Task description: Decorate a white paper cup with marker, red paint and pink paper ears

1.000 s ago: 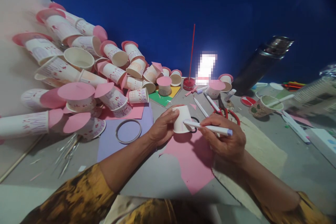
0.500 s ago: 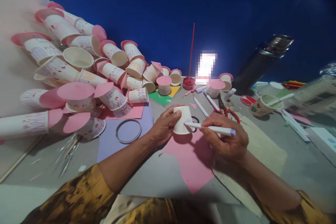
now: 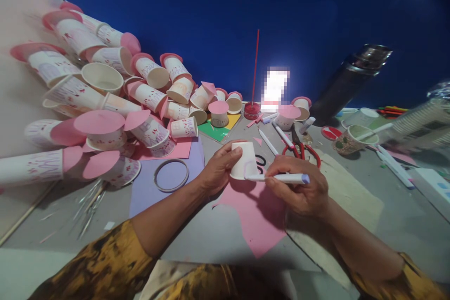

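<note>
My left hand point(image 3: 221, 167) grips a white paper cup point(image 3: 242, 157) that is upside down, its rim facing down. A faint purple curved line shows on the cup's side. In my right hand point(image 3: 302, 185) is a white marker pen point(image 3: 286, 178) with a purple end, pinched between thumb and fingers. Its tip touches the cup low on the side, near the rim. Under both hands lies a cut sheet of pink paper point(image 3: 258, 225). Black scissor-like handle loops point(image 3: 260, 161) show just behind the cup.
Decorated paper cups with pink tops point(image 3: 100, 124) are heaped at the left. A grey ring point(image 3: 171, 175) rests on purple paper point(image 3: 144, 201). Red-handled pliers point(image 3: 300, 147) and loose markers point(image 3: 267, 142) lie behind my right hand. A dark flask point(image 3: 348, 84) and stacked cups point(image 3: 418, 117) stand right.
The marker tip has moved down the cup's side toward the rim, and a purple curved line now shows there. My left hand still holds the cup in nearly the same place.
</note>
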The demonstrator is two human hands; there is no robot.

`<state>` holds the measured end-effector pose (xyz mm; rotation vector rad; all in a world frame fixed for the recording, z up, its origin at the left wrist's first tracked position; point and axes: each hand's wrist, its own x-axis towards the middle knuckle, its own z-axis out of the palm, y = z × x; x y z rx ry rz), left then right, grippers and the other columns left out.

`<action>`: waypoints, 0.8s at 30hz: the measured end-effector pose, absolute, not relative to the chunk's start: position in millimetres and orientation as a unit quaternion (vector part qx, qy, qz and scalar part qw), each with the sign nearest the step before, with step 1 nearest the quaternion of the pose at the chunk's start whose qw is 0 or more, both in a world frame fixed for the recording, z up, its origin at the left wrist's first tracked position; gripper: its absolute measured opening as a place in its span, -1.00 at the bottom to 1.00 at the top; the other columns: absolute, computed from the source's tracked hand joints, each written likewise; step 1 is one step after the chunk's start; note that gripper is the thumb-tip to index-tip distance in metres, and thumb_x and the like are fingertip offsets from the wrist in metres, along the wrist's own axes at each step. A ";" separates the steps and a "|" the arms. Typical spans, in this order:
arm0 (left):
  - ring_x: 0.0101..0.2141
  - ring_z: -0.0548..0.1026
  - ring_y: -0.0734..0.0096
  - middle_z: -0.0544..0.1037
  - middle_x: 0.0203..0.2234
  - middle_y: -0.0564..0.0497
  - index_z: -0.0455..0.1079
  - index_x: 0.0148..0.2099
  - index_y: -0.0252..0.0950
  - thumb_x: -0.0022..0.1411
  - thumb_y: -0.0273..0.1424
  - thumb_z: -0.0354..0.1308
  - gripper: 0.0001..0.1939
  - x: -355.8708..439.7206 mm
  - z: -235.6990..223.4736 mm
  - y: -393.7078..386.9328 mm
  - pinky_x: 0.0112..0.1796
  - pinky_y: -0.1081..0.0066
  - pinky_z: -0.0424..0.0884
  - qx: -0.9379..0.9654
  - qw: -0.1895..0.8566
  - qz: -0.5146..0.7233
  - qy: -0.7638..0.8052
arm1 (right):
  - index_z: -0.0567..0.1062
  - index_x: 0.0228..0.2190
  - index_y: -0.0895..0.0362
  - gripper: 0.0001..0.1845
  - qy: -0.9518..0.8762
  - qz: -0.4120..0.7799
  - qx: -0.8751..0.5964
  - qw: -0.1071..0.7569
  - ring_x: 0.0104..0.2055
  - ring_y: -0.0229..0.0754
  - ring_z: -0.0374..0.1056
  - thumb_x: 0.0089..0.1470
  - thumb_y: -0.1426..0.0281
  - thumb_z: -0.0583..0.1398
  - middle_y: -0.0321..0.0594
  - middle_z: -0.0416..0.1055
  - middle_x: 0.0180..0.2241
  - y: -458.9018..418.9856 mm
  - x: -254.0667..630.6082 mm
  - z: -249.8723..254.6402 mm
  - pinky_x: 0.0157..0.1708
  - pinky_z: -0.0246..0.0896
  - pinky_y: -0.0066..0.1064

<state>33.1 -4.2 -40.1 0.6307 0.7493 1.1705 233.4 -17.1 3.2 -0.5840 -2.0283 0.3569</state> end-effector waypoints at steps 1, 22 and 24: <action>-0.43 0.52 0.42 0.59 -0.41 0.04 0.56 -0.02 -0.33 -0.08 -0.16 0.60 -0.39 33.0 -40.3 -4.1 -0.40 0.47 0.43 0.287 0.723 0.529 0.338 | 0.52 -0.39 0.10 -0.87 -0.831 0.144 -0.238 0.481 -0.55 -0.24 0.40 0.18 0.52 0.21 -0.28 0.51 -0.54 -17.4 233.3 3.2 -0.53 0.28 -0.42; -0.29 0.60 0.34 0.65 -0.27 -0.02 0.56 0.02 -0.32 0.01 -0.27 0.55 -0.47 31.3 -42.0 -3.9 -0.26 0.40 0.57 0.242 0.748 0.526 0.324 | 0.52 -0.41 0.08 -0.87 -0.790 0.041 -0.317 0.522 -0.53 -0.23 0.45 0.18 0.50 0.27 -0.32 0.55 -0.53 -14.5 236.9 -1.1 -0.50 0.30 -0.42; -0.23 0.62 0.26 0.66 -0.24 -0.06 0.55 0.03 -0.32 0.07 -0.27 0.51 -0.51 31.3 -41.3 -4.3 -0.19 0.31 0.60 0.234 0.751 0.528 0.320 | 0.52 -0.42 0.07 -0.86 -0.776 0.049 -0.334 0.533 -0.55 -0.24 0.43 0.17 0.50 0.27 -0.34 0.53 -0.53 -14.6 238.2 -2.1 -0.52 0.29 -0.42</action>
